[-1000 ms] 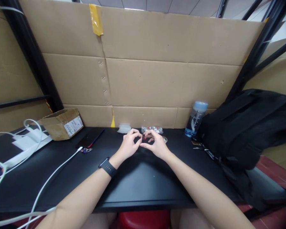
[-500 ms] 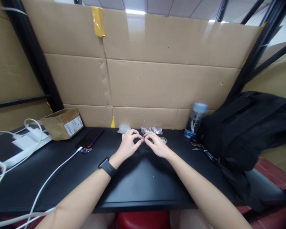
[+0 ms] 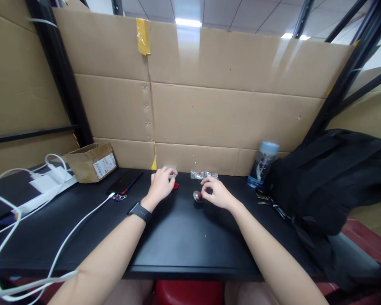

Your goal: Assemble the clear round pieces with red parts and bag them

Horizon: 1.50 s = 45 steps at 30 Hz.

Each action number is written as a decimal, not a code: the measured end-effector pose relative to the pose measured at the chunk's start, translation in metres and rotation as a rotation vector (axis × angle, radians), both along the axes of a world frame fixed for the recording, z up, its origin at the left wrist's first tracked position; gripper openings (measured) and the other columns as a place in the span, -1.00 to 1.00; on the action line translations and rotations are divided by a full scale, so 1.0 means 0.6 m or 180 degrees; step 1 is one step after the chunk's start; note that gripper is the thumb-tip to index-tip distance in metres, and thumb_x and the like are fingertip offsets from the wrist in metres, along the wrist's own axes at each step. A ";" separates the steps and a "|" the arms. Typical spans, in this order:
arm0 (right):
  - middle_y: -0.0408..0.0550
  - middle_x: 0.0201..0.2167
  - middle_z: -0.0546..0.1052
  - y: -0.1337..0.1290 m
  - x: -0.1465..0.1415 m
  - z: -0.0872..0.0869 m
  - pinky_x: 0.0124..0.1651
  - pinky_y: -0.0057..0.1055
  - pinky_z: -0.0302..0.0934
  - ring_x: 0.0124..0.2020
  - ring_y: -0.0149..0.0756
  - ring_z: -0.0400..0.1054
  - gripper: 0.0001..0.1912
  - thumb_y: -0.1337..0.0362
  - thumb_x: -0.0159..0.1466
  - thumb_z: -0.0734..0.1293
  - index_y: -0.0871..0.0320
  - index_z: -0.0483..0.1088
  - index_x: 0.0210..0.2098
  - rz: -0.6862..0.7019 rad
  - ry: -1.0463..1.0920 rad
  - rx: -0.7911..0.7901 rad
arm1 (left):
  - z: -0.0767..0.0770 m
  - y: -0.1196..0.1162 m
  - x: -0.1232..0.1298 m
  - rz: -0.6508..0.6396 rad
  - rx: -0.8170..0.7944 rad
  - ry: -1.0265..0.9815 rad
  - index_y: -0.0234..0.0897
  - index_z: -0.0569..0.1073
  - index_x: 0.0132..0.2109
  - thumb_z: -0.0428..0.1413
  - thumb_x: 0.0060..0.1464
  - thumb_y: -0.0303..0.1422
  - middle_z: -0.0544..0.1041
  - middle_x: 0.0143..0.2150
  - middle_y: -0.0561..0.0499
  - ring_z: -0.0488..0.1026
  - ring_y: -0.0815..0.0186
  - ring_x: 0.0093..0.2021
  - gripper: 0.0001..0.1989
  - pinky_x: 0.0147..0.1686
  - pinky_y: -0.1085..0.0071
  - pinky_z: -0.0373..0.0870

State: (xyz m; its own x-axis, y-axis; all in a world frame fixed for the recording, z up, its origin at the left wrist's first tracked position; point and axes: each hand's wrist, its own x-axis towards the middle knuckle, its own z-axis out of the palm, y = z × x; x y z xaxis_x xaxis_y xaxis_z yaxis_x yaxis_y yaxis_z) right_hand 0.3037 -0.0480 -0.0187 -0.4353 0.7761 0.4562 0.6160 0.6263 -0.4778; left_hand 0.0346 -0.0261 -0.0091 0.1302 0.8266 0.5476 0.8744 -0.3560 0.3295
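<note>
Between the thumb and index finger of my right hand (image 3: 216,193) is the red part of a small round metallic disc (image 3: 197,196), held just above the black table. My left hand (image 3: 161,182) is further left over the table, its fingers curled. Beside its fingertips lies a small red item (image 3: 175,186); whether the fingers touch it is too small to tell. Behind the left fingers a clear plastic piece (image 3: 169,168) is partly hidden. A clear packet with red and silver bits (image 3: 204,174) lies near the cardboard wall.
An open cardboard box (image 3: 90,163), a phone (image 3: 118,185) and white cables (image 3: 63,241) are on the left. A blue-capped bottle (image 3: 263,165), keys (image 3: 264,203) and a black backpack (image 3: 330,178) stand or lie on the right. Cardboard panels (image 3: 190,114) rise behind the table.
My hands, together before, have parted; the left moved left and the right stayed near the middle with the disc now visible. The red item beside my left hand has come into view. The camera view shifted slightly.
</note>
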 end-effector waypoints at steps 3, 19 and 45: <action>-0.03 -0.06 0.51 0.002 0.005 -0.001 -0.02 -0.26 0.27 -0.07 -0.17 0.43 -0.90 0.34 0.18 0.41 0.10 0.53 -0.47 0.0090 -0.0184 -0.0130 | -0.008 0.021 -0.047 0.0229 -0.0062 0.0331 -0.15 0.47 -0.06 0.02 0.16 -0.44 0.57 -0.11 -0.05 0.47 0.13 -0.02 -0.76 -0.06 0.26 0.29; -0.02 -0.20 0.61 0.056 0.124 -0.024 -0.09 -0.37 0.28 -0.19 -0.20 0.48 -0.73 0.29 0.12 0.47 0.14 0.51 -0.16 -0.0790 -0.0491 -0.0705 | -0.012 0.020 -0.038 -0.0788 -0.0400 0.1193 -0.12 0.63 -0.18 0.19 0.07 -0.43 0.60 -0.16 -0.03 0.52 0.17 -0.14 -0.82 -0.15 0.36 0.40; -0.12 -0.39 0.60 0.025 0.062 0.005 -0.26 -0.40 0.33 -0.36 -0.27 0.49 -0.77 0.19 0.10 0.45 0.10 0.51 -0.25 -0.0517 0.0559 -0.0101 | -0.010 -0.016 0.032 -0.1395 -0.0086 -0.0415 -0.16 0.56 -0.20 0.20 0.15 -0.37 0.65 -0.24 0.05 0.56 0.28 -0.25 -0.93 -0.18 0.42 0.37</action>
